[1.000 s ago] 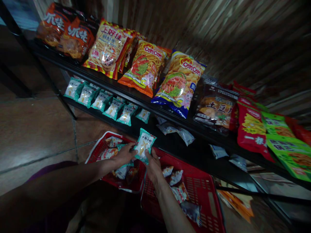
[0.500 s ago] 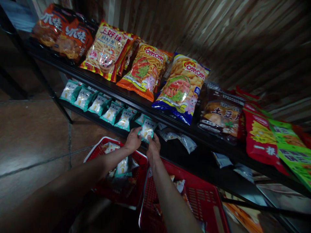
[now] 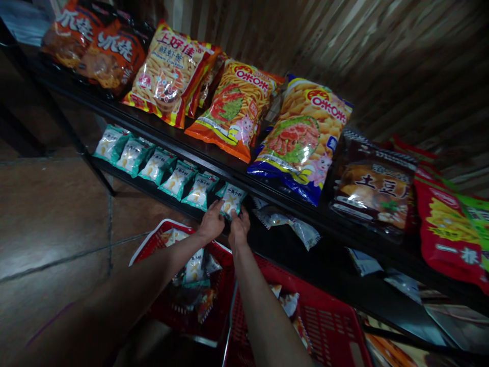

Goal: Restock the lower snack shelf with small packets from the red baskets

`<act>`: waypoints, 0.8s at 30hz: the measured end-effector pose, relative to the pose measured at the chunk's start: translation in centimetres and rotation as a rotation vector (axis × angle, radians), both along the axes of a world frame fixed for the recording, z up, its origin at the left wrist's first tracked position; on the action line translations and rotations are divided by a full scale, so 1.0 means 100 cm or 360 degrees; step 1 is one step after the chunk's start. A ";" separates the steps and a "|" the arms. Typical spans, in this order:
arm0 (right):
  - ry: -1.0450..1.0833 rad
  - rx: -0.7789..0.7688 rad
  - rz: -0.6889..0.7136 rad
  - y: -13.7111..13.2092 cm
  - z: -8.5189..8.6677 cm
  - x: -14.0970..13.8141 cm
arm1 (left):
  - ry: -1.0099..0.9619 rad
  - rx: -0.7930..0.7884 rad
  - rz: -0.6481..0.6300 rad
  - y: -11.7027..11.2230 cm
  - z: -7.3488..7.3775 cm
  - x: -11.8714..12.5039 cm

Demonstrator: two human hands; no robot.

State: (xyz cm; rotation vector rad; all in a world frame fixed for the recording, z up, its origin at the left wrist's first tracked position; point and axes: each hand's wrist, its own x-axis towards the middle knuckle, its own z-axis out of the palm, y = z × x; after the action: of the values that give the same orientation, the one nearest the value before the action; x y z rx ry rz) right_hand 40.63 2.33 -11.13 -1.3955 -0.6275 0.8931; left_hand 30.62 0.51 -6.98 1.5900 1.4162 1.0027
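Observation:
Between both hands is a small teal-and-white snack bag, standing at the right end of the row on the lower shelf. My left hand pinches its lower left edge. At its lower right, my right hand has thumb and fingers closed on the edge. Several matching snack bags stand side by side to the left, leaning back. Beneath my forearms, a red basket contains more of these bags and other small packets.
Above, the upper shelf bears large chip bags. A second red basket with packets stands below my right arm. Silvery packets lie farther right on the lower shelf. A black shelf post rises at the left.
Both hands have moved the snack bag slightly down and back into line with the row on the lower shelf. The view has shifted a little.

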 end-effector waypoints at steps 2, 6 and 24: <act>0.0003 -0.0005 0.0003 0.002 0.000 0.000 | -0.0007 -0.0002 -0.0009 0.001 0.000 0.001; -0.0011 -0.0026 -0.0003 0.005 0.001 -0.004 | 0.0014 -0.0054 -0.0061 0.001 0.005 -0.003; -0.0230 -0.0057 0.0081 0.006 -0.015 0.003 | 0.0089 -0.0020 -0.0023 0.001 -0.002 0.001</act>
State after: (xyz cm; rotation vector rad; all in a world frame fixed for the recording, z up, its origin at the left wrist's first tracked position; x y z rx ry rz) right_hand 40.88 2.89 -12.67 -1.4912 -0.7625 0.8521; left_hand 30.68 0.61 -7.14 1.6284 1.4438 0.9458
